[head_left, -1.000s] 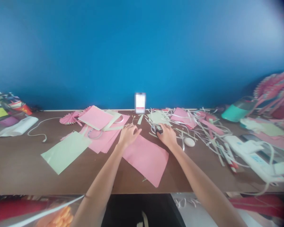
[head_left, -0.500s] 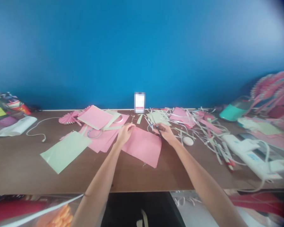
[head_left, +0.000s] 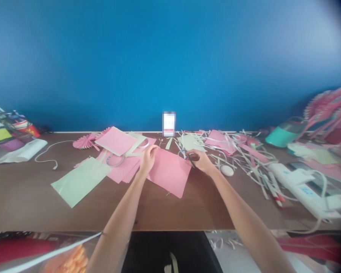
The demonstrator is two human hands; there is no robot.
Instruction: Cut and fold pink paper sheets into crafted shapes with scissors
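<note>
Left grip (head_left: pixel 148 158) pinches the pink sheet (head_left: pixel 170 171), which extends to its right.

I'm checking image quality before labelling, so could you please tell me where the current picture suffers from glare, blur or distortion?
Head view: pale glare on the blue wall, upper left and right; head view: dark upper-right corner, with the pink paper fans smeared below; head view: pixelated white upright object; head view: pink sheet clearer, though fine detail is soft.

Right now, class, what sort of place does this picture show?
Probably a papercraft desk: a pink sheet is in hand, with a pleated fan and loose strips lying around.
</note>
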